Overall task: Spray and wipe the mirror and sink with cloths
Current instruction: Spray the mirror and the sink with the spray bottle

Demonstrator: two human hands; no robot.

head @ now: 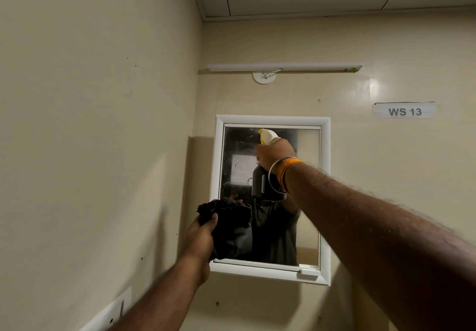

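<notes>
A white-framed mirror hangs on the beige wall ahead. My right hand is raised in front of its upper half and grips a spray bottle with a white and yellow head, its nozzle pointing at the glass. The bottle's dark body shows below my wrist. My left hand holds a bunched black cloth against the mirror's lower left corner. The sink is out of view.
A white tube light is mounted above the mirror. A label reading WS 13 is stuck on the wall at the right. The left wall meets the mirror wall close beside the frame. A white fitting runs along the lower left.
</notes>
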